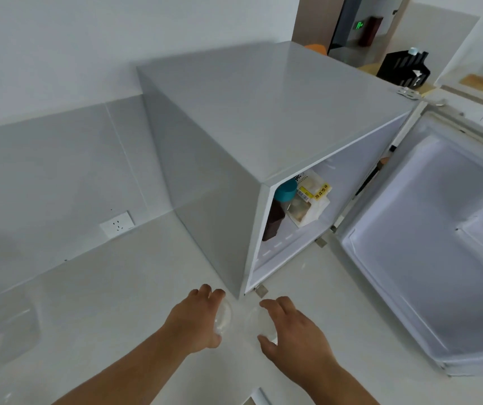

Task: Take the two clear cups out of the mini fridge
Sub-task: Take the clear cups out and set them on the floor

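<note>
Left hand (196, 320) gripping clear cup (224, 318); right hand (295, 331) gripping second cup (259, 323). Both on counter (102, 317), fridge (263, 118) door (427, 244) open.

- Wall (59, 39): plain white, evenly lit, no shadows of note.
- Grey backsplash panel (44, 176) along its base, with a white socket (117, 223) mounted low.
- Countertop (102, 302): pale, smooth, glossy.
- Far right: black slatted holder (404, 70) on a wooden surface, and a dark panel with a green lit sign (359, 25).
</note>
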Demonstrator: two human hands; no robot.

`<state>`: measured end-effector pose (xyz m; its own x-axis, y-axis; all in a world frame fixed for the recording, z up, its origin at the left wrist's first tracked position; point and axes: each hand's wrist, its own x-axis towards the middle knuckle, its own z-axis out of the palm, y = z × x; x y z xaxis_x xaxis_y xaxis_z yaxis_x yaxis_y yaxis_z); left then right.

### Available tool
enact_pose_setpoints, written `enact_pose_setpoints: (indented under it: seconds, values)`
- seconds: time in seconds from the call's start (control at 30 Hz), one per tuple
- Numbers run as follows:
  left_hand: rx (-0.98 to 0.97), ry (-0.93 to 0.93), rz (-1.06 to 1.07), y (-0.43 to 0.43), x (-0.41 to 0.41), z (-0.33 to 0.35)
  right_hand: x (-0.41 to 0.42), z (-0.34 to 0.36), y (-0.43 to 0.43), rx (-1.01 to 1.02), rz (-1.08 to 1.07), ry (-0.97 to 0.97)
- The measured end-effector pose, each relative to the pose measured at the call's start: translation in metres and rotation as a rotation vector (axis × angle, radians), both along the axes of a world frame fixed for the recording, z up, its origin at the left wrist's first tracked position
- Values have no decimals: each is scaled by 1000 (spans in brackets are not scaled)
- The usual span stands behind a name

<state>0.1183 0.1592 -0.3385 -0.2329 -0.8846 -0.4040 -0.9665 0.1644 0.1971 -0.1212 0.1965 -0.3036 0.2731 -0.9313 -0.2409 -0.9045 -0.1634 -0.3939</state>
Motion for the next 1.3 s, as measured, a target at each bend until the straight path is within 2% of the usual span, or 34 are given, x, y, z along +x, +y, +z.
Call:
enact_pose_setpoints:
  seconds: [0.37,0.77,1.3]
  values:
    - [20,-27,-95,-39,35,-39,56,-39,-17,65,6,12]
    - [9,7,-122,-88,46,-67,86,-61,-26,65,-102,-10]
    - [46,-19,-185,-83,63,-92,103,-85,-31,65,-135,5]
